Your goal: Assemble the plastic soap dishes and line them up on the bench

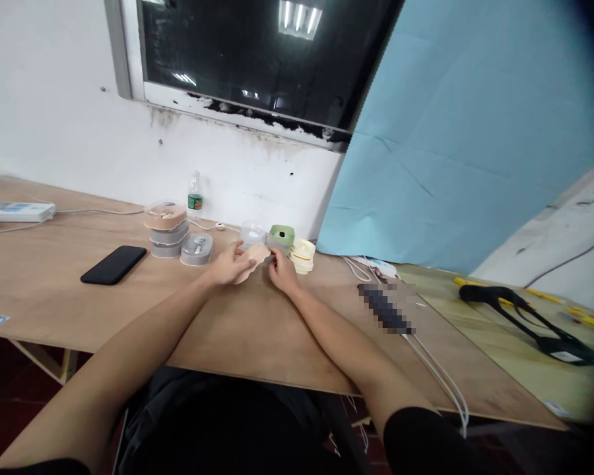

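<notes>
My left hand [228, 264] is closed on a pale peach-coloured piece with a rounded outline [253, 256], tilted just above the table. Its exact kind I cannot make out. My right hand [282, 272] has curled fingers at the right end of the same piece, apparently pinching its edge. Just behind my hands stand a clear plastic container [252, 232] and a green container [281, 235] with a dark opening. A stack of cream-coloured pieces [303, 254] is beside my right hand. Left of my left hand sits a grey lidded box [197, 249].
Grey boxes [167, 245] are stacked under a peach lidded box [165, 215]. Behind stands a plastic bottle [195, 194]. A black phone [113, 265] lies left on the wooden table [237, 343]. On the right are a blurred dark object [385, 309], white cables [440, 376] and a black strap [525, 323].
</notes>
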Available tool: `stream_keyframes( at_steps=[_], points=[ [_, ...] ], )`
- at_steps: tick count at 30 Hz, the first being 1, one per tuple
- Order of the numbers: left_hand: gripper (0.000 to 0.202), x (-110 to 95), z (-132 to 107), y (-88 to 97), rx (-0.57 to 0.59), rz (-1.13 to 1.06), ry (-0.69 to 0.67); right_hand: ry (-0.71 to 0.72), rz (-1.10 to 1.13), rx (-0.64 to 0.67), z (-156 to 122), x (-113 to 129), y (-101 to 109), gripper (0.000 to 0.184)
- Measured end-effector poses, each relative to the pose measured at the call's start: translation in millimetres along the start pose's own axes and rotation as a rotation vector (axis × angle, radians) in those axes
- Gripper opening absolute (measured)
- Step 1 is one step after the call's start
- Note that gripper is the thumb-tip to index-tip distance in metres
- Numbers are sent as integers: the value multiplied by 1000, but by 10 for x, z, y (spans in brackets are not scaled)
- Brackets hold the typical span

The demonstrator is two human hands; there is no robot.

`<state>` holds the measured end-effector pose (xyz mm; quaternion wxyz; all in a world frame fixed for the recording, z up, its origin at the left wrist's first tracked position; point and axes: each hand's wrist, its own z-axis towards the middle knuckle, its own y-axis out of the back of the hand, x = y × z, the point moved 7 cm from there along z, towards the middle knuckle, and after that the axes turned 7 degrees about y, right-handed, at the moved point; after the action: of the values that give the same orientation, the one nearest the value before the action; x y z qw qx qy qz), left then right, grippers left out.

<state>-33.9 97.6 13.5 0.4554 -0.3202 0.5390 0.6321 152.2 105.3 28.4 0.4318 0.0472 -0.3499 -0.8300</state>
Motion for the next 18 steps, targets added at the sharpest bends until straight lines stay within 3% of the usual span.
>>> stream_keyframes(
  at_steps=[5, 11, 13, 18],
  points=[
    [80, 36, 30, -46, 18, -124, 19, -63, -2, -33, 13, -36, -8, 26],
    [64, 4, 86, 144, -193, -201, -9, -51, 9, -214, -8, -137, 216, 18],
    [63, -29, 70, 229, -237, -163, -42, -153, 28, -325, 18, -290, 333, 14],
    [65, -124, -40, 295, -293, 136, -99, -582, 158, -724, 28, -908, 739, 7]
  ],
)
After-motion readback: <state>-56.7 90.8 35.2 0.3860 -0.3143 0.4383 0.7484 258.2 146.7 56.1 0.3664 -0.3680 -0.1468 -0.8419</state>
